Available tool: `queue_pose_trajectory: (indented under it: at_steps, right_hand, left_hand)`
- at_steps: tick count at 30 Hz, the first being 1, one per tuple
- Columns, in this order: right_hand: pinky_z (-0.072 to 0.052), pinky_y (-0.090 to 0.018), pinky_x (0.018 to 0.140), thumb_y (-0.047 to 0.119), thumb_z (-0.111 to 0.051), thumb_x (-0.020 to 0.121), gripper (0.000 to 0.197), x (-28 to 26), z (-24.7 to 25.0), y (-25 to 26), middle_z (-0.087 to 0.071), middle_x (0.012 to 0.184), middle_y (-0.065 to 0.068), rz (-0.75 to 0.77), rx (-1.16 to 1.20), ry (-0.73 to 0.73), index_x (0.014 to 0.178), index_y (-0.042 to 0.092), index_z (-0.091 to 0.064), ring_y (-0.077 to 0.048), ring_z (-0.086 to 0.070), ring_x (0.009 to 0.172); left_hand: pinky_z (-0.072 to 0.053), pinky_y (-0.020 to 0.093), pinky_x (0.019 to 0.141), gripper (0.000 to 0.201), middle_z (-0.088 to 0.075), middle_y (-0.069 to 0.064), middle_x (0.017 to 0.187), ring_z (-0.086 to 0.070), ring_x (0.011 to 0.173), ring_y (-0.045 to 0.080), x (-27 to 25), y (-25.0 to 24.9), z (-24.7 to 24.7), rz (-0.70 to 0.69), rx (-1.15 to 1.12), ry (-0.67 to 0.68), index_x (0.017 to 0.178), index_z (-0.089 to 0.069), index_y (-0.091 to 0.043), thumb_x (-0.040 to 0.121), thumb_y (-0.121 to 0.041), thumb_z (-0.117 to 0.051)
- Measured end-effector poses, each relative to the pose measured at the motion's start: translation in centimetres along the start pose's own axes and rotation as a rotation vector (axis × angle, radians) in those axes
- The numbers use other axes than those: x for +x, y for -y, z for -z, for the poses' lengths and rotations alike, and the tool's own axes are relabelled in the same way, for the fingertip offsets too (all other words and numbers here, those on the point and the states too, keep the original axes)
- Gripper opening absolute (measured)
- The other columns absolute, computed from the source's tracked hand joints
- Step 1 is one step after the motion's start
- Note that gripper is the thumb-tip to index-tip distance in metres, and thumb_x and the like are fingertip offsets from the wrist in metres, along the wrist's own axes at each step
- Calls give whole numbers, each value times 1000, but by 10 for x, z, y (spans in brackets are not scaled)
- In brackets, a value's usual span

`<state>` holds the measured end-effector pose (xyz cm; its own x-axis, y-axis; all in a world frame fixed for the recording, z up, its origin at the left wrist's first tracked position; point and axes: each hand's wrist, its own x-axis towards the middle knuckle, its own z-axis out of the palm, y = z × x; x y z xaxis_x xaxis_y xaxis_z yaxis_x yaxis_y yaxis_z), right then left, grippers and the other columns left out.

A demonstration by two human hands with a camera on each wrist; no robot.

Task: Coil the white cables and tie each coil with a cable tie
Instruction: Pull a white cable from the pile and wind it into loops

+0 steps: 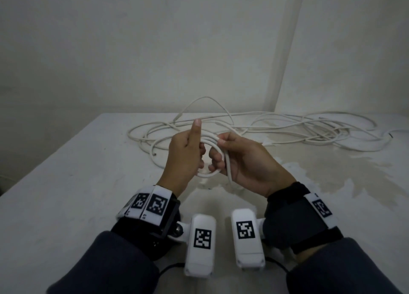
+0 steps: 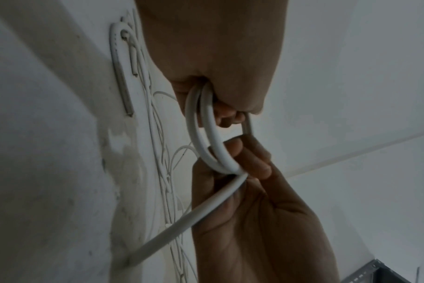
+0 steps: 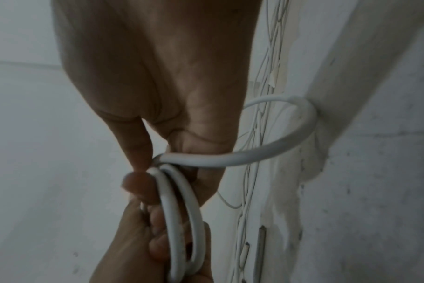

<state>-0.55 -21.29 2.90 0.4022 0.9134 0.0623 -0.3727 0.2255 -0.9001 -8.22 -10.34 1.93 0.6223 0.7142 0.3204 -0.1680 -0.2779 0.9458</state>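
Note:
A small coil of white cable [image 1: 209, 175] hangs above the table between both hands. My left hand [image 1: 188, 154] grips its left side with curled fingers, the index finger pointing straight up. My right hand [image 1: 223, 158] pinches the right side, and the free strand runs down across its palm. In the left wrist view the coil [image 2: 206, 134] has two or three turns, and the right hand [image 2: 249, 210] holds the strand [image 2: 182, 224] that trails to the table. In the right wrist view the right hand [image 3: 148, 168] pinches the coil [image 3: 174, 220] where the strand [image 3: 291, 139] loops away. No cable tie shows.
More white cables [image 1: 287, 127] lie tangled along the far side of the white table [image 1: 66, 194], from the middle to the right edge. A stained patch [image 1: 332, 174] marks the table's right side. Walls meet behind it. A grey metal frame [image 2: 375, 271] shows low down.

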Motion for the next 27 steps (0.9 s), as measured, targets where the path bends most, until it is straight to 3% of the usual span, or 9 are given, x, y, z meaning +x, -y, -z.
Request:
queue_pose_trajectory:
  at_steps: [2, 5, 8, 10, 14, 16, 19, 23, 27]
  right_hand:
    - [-52, -30, 67, 14, -35, 99, 22, 1, -1, -3, -56, 65, -13, -57, -50, 29, 103, 2, -53, -22, -54, 60]
    - [-48, -28, 66, 24, -37, 90, 32, 1, -5, -3, -49, 61, -11, -114, -30, 81, 85, 1, -57, -18, -48, 56]
    - [-30, -29, 66, 32, -38, 91, 33, 2, -7, -3, -40, 47, 2, -100, 79, 67, 71, 8, -49, -12, -27, 48]
    - [-29, -28, 63, 33, -37, 98, 41, 3, -7, -3, -30, 40, 7, -74, 51, -3, 62, 13, -44, -9, -23, 41]
    - [-38, -21, 46, 31, -36, 101, 49, 1, -1, 9, -22, 38, 8, 67, 218, -110, 54, 16, -41, -6, -21, 32]
    - [-40, -22, 48, 33, -37, 100, 50, 0, 6, 15, -22, 37, 8, 145, 363, -121, 52, 17, -42, -6, -22, 32]
    - [-44, -21, 50, 34, -36, 100, 50, -3, 15, 22, -23, 37, 8, 241, 510, -115, 53, 18, -41, -7, -24, 33]
    - [-44, -22, 56, 35, -37, 99, 47, -6, 24, 26, -25, 37, 8, 282, 548, -124, 55, 18, -42, -8, -26, 34]
    - [-41, -21, 48, 35, -35, 101, 47, 0, 30, 21, -23, 38, 7, 246, 473, -260, 64, 10, -51, -8, -23, 34]
  left_hand:
    - [-36, 19, 40, 53, -42, -9, 40, -41, 37, 8, 1, 1, 2, -29, 19, 2, 56, -40, -14, 100, -43, -36]
    - [-39, 23, 40, 57, -49, -1, 41, -51, 43, 20, 1, 1, 2, -27, -33, 74, 56, -46, -10, 101, -43, -33]
    - [-40, 20, 41, 54, -57, -3, 45, -55, 43, 9, 1, -1, -1, -5, -45, 112, 66, -53, -6, 101, -41, -33]
    - [-45, 20, 49, 60, -63, 6, 59, -58, 51, 10, 4, 1, -3, 51, -67, 145, 76, -59, 0, 98, -49, -34]
    - [-50, 34, 66, 78, -61, 11, 71, -58, 66, 22, 4, 4, -2, 396, -278, 314, 84, -61, -5, 88, -72, -22]
    - [-52, 31, 59, 66, -61, 11, 71, -56, 61, 22, -2, 1, -7, 617, -254, 438, 88, -59, -6, 94, -64, -27]
    - [-53, 26, 50, 35, -69, 15, 74, -61, 62, 22, -13, -6, -23, 731, -29, 665, 102, -55, -2, 97, -36, -48]
    - [-58, 26, 55, 18, -70, 24, 80, -70, 64, 23, -15, -5, -39, 756, -289, 449, 103, -56, 13, 92, -2, -54]
    - [-58, 20, 66, 20, -70, 23, 97, -71, 74, 17, -9, 2, -32, 551, -449, 180, 104, -62, 12, 84, 8, -61]
